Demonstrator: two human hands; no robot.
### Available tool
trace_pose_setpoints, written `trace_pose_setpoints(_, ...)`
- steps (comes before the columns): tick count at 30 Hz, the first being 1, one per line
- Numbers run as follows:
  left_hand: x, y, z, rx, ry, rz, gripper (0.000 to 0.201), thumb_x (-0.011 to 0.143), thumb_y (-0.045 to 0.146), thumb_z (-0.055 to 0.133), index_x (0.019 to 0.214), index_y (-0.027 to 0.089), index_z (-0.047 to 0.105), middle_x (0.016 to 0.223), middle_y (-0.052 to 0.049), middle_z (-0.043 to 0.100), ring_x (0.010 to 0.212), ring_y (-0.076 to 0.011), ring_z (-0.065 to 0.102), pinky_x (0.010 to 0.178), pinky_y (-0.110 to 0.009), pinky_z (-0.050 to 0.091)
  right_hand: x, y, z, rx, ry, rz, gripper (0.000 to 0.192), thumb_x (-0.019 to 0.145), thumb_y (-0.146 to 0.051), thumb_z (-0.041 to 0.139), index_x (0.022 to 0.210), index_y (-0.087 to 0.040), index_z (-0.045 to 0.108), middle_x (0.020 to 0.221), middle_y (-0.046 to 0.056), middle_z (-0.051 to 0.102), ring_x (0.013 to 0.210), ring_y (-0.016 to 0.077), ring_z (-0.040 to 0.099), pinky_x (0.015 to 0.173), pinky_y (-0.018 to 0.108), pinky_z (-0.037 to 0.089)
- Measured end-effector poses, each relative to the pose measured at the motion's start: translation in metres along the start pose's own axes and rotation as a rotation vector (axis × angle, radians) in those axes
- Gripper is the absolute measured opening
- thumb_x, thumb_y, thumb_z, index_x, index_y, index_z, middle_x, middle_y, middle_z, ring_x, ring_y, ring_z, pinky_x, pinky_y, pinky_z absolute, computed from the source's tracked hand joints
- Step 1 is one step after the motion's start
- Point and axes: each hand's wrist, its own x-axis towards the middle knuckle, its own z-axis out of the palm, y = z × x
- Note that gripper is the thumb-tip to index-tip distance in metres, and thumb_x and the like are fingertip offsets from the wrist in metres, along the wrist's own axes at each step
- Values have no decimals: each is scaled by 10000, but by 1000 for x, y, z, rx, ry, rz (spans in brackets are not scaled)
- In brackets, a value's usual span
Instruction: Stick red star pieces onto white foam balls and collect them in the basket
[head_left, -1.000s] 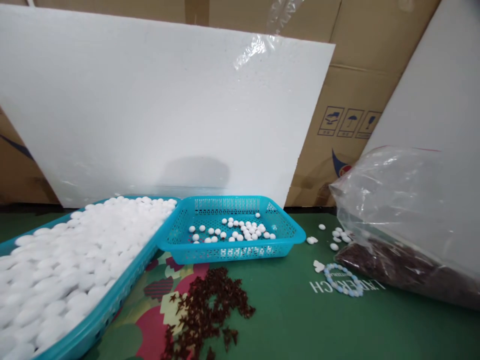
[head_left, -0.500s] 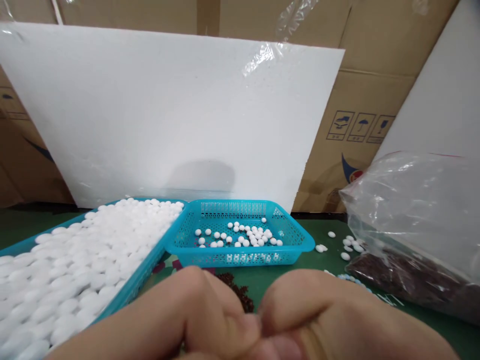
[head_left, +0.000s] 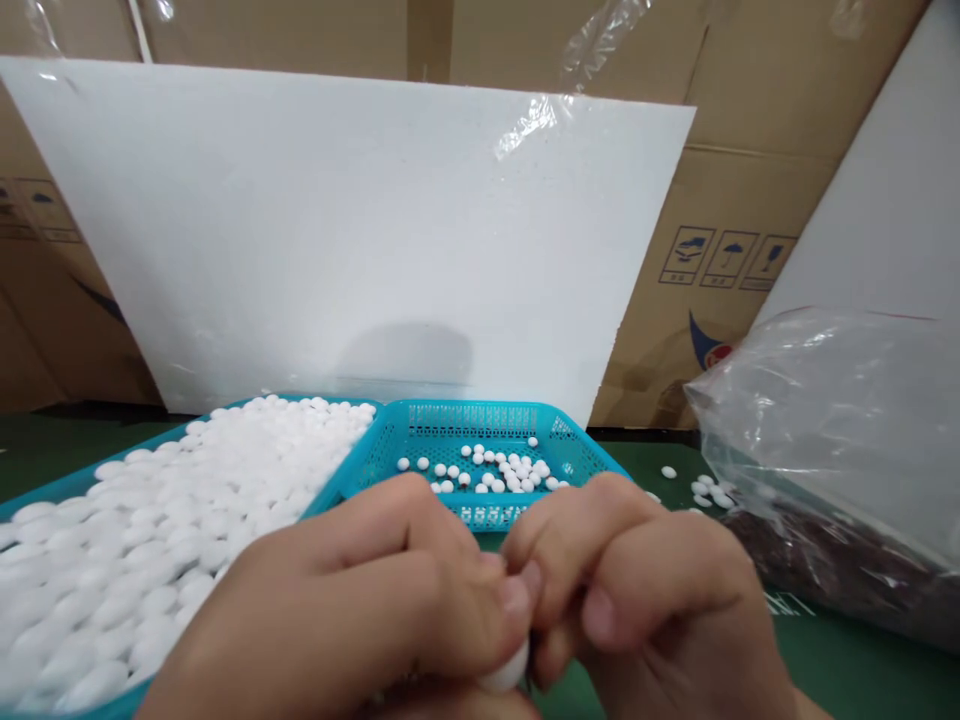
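In the lower middle my left hand (head_left: 375,590) is closed with thumb and fingers pinched around a smooth white rounded piece (head_left: 510,672), only partly showing below the thumb. My right hand (head_left: 637,580) meets it from the right, its fingers curled and pressed together at the same spot. Whatever those right fingertips grip is hidden. Beyond both hands stands a blue openwork plastic basket (head_left: 472,414) with many small white rounded pieces (head_left: 517,470) on its floor. A blue tray (head_left: 330,490) at the left is heaped with similar white pieces (head_left: 187,530).
On the right, a clear plastic bag (head_left: 840,400) with dark brown contents (head_left: 840,560) rests on the green tabletop (head_left: 825,660). Several loose white pieces (head_left: 709,490) lie beside it. A white board (head_left: 375,220) leans against cardboard boxes (head_left: 765,90) at the back.
Both hands have risen and stay together, now covering the basket's front edge. The white piece shows beneath the left thumb. The view has shifted slightly.
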Motion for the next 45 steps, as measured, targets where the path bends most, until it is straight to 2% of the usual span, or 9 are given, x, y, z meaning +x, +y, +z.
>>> trace_pose_setpoints(7, 7, -22, -2, 85, 4, 229, 75, 543, 186, 543, 502, 248, 531, 459, 48, 472, 448, -79, 461, 401, -163, 368, -3, 22, -1, -127, -111, 148, 135, 705, -134, 411, 625, -209, 334, 585, -19, 435, 526, 70, 471, 445, 150, 408)
trace_pose_setpoints(9, 11, -33, -1, 55, 5, 126, 88, 506, 187, 579, 462, 222, 511, 458, 52, 477, 438, -74, 456, 390, -159, 356, -6, 31, -1, -196, -140, 194, 134, 703, -156, 393, 617, -207, 305, 562, -26, 426, 486, 66, 450, 414, 149, 387)
trace_pose_setpoints(13, 20, -49, 3, -78, -41, -251, 105, 464, 144, 584, 431, 178, 490, 476, 53, 464, 448, -70, 443, 397, -164, 339, -14, 49, -1, -300, -303, 517, 120, 683, -208, 366, 598, -202, 282, 513, -28, 407, 449, 83, 403, 384, 179, 339)
trace_pose_setpoints(16, 24, -55, 8, -209, -54, -408, 124, 455, 113, 570, 429, 156, 456, 460, 66, 433, 433, -53, 415, 393, -159, 312, -17, 56, -4, -343, -444, 662, 125, 671, -184, 335, 564, -198, 271, 481, -29, 384, 441, 90, 372, 384, 193, 311)
trace_pose_setpoints(22, 24, -65, 20, -280, -133, -593, 125, 451, 87, 546, 430, 134, 432, 432, 61, 462, 409, -47, 400, 386, -159, 290, -16, 60, -19, -335, -788, 801, 157, 677, -123, 309, 527, -168, 318, 448, -40, 385, 400, 58, 369, 378, 161, 295)
trace_pose_setpoints(29, 23, -72, 23, -300, -99, -598, 83, 456, 101, 554, 476, 137, 482, 482, 39, 506, 487, -80, 466, 486, -200, 358, -7, 51, -21, -382, -1012, 833, 303, 762, -196, 243, 472, -149, 317, 394, -41, 349, 370, 43, 369, 370, 147, 276)
trace_pose_setpoints(35, 25, -73, 23, -277, -67, -541, 120, 477, 131, 553, 592, 160, 533, 603, 26, 525, 584, -100, 490, 551, -212, 385, -1, 48, -25, -583, -1031, 749, 309, 759, -212, 295, 463, -142, 349, 416, -29, 375, 377, 52, 328, 377, 175, 224)
trace_pose_setpoints(39, 26, -75, 18, -254, -7, -458, 174, 525, 159, 539, 697, 176, 528, 698, 10, 532, 651, -111, 499, 591, -212, 397, 2, 50, -26, -743, -949, 714, 253, 762, -271, 318, 649, -118, 485, 583, 42, 517, 498, 116, 431, 418, 210, 247)
trace_pose_setpoints(45, 24, -74, 15, -420, 19, -394, 238, 569, 139, 540, 781, 208, 456, 745, 6, 563, 699, -100, 513, 587, -166, 412, 1, 50, -25, -766, -790, 613, 198, 695, -256, 460, 844, -127, 479, 791, 44, 555, 651, 132, 494, 509, 223, 340)
